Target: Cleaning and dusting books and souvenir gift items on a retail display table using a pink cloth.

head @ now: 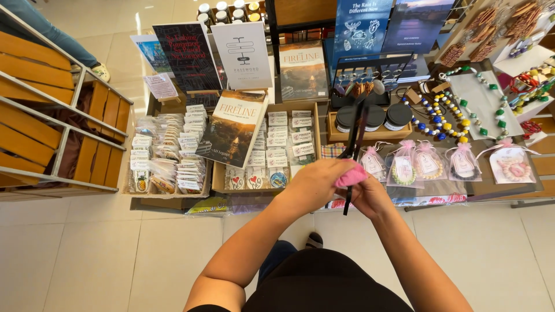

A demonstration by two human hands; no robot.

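**Hands Working a Pink Cloth Along a Black Stick Above a Craft Stall**

A small pink cloth (pixel 350 175) is sitting between two bare hands held in mid-air above the front edge of a display desk (pixel 173 203). The left hand (pixel 315 185) is closing over the cloth from the left, its fingers curling around it, while the right hand (pixel 370 196) is pressing in from below and behind, its fingers clenching around a thin black stick (pixel 355 141). The stick is running up from the hands, slightly tilted, to a tuft-like head among the goods behind; its lower end is poking out beneath the hands.

Just beyond the hands, a row of clear gift pouches tied with pink ribbon (pixel 428 164) is lying along the desk front, each holding beaded jewellery. Behind them, black round lidded jars (pixel 373 117) are sitting in a shallow wooden tray. To the left, a wooden tray of small carded trinkets (pixel 283 147) is carrying a paperback book with a dark landscape cover (pixel 231 127), leaning tilted across its left side. Further left, packets in clear sleeves (pixel 167 153) are filling another tray. Strings of coloured wooden beads (pixel 448 112) are spreading over the right of the desk. At far left, a wooden slatted rack with a metal frame (pixel 52 115) is standing on the pale tiled floor (pixel 87 254).
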